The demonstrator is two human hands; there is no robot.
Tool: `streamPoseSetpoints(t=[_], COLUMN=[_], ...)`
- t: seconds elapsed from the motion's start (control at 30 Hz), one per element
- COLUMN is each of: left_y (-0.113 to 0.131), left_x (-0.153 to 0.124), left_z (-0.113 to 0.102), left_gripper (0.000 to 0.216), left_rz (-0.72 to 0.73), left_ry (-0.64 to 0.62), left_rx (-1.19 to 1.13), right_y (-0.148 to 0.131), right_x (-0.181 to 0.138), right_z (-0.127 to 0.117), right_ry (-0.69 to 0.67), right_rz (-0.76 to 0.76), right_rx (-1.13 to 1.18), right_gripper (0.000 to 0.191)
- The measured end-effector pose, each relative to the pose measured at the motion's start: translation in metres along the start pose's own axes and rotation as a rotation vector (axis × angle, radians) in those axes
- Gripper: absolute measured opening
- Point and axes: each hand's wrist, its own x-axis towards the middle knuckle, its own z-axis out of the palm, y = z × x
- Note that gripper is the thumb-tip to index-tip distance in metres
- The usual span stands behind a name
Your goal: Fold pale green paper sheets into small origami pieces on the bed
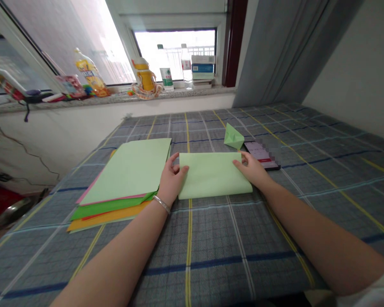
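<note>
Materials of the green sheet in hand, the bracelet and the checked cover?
Green sheet: likely paper, matte; thin, with straight, crisp edges.
Bracelet: probably metal, polished; silvery with bright highlights. Coated plastic not excluded.
Checked cover: apparently woven cloth, dull; fine threadlike texture.

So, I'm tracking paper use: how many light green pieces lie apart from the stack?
2: the sheet held by the left hand and right hand, and the folded piece beside the phone.

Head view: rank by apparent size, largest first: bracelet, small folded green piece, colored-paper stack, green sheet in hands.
1. colored-paper stack
2. green sheet
3. small folded green piece
4. bracelet, smallest despite being nearer the camera than the folded piece
</note>
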Motion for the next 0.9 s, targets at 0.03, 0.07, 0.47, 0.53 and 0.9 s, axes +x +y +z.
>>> streamPoseSetpoints(t=[0.03, 0.07, 0.47, 0.53, 0.9], left_y=[0.000, 0.001, 0.014, 0.013, 0.010], left_x=[0.000, -0.001, -0.011, -0.010, -0.007], left_z=[0.000, 0.001, 0.001, 0.001, 0.000], left_gripper=[0.068, 0.068, 0.057, 0.049, 0.044], left_rz=[-0.001, -0.003, 0.082, 0.071, 0.058], left_ry=[-0.005, -0.013, -0.066, -0.038, -0.015], left_rx=[-0.022, -0.046, -0.039, -0.024, -0.080], right_y=[0.000, -0.002, -0.019, -0.019, -0.021], right_x=[0.000, 0.000, -0.012, -0.013, -0.014], right_z=[0.000, 0.000, -0.008, -0.008, -0.008], right_ry=[-0.008, -0.019, -0.006, -0.013, -0.024], right_rz=[0.010, 0.024, 0.061, 0.069, 0.034], right_rx=[0.109, 0.220, 0.435, 0.432, 0.457], right_gripper=[0.053, 0.048, 0.038, 0.037, 0.031])
